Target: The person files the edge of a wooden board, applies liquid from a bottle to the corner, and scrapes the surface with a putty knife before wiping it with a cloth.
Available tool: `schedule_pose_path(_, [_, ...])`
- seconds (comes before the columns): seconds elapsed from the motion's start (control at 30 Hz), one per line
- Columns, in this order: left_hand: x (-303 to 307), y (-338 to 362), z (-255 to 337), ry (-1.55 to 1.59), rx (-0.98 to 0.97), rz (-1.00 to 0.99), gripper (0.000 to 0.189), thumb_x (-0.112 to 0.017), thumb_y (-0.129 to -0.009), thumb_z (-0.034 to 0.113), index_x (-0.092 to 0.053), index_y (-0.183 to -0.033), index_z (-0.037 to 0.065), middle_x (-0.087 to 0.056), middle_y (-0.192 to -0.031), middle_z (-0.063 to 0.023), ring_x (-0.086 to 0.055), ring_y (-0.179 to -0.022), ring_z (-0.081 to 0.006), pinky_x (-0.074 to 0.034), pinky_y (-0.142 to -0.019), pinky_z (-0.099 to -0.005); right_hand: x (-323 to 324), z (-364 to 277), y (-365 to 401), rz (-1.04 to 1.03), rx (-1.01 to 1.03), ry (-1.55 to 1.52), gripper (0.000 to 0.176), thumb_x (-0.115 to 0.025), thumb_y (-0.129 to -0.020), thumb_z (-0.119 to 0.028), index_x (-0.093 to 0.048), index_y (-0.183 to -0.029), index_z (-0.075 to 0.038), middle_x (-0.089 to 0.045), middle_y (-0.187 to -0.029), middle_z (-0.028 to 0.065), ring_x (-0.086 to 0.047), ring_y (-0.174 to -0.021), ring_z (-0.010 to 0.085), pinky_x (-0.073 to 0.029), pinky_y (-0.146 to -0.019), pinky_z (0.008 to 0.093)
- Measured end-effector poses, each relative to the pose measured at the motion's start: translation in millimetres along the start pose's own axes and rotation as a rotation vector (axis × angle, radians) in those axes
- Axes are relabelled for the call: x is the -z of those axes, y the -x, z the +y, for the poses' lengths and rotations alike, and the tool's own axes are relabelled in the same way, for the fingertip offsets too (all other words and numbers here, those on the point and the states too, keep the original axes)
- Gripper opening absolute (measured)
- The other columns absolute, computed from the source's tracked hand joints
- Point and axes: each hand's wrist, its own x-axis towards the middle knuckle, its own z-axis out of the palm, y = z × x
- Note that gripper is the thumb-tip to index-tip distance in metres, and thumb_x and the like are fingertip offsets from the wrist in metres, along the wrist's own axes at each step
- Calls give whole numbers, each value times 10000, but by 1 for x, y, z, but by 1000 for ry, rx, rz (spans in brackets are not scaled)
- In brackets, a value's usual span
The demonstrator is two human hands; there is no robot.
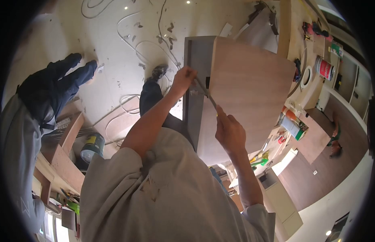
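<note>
Now | left hand point(183, 79), right hand point(229, 131) pinch ends of thin tool point(206, 95), perhaps a blade | axis diagonal at panel point(252, 88) edge

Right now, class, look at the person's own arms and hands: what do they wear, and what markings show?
The person wears a pale beige T-shirt with short sleeves and faint stains. Below the sleeves both arms are bare. Neither the left hand nor the right hand shows a glove or a watch.
</note>
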Motion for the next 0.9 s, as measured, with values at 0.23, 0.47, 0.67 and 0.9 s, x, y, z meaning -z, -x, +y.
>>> schedule_pose_path(0.23, [-5, -9, 14, 67, 6, -64, 224, -704, -1039, 183, -665, -1080, -33, -706, -911, -98, -692, -766, -154, -552, -671, -336, -1, 1, 0, 26, -26, -56, 430, -649, -1005, -171, -644, -1435, -194, -670, -814, 113, -706, -646, 368, -574, -578, 499])
schedule_pose_path(0.47, [1, 3, 38, 234, 117, -227, 158, -747, -1028, 189, -684, -1020, 44, -680, -871, -2, -642, -726, -92, -510, -655, -241, 37, 0, 12, 6, -20, -153, 445, -658, -1009, -149, -623, -1450, -196, -700, -910, 148, -719, -726, 397, -576, -627, 525])
schedule_pose_path(0.67, [2, 9, 36, 131, 250, -273, 137, -771, -1005, 163, -703, -970, 49, -669, -851, 9, -626, -714, -89, -489, -660, -251, 30, 3, 31, -109, -44, -163, 504, -614, -1023, -116, -520, -1517, -151, -700, -921, 168, -716, -695, 409, -590, -592, 516])
schedule_pose_path(0.9, [1, 8, 28, 228, 252, -284, 162, -803, -964, 168, -710, -984, 36, -690, -886, -21, -625, -741, -102, -490, -675, -271, 22, -2, 34, -93, -106, -175, 404, -589, -1032, -134, -544, -1433, -114, -692, -916, 161, -709, -660, 408, -588, -549, 508])
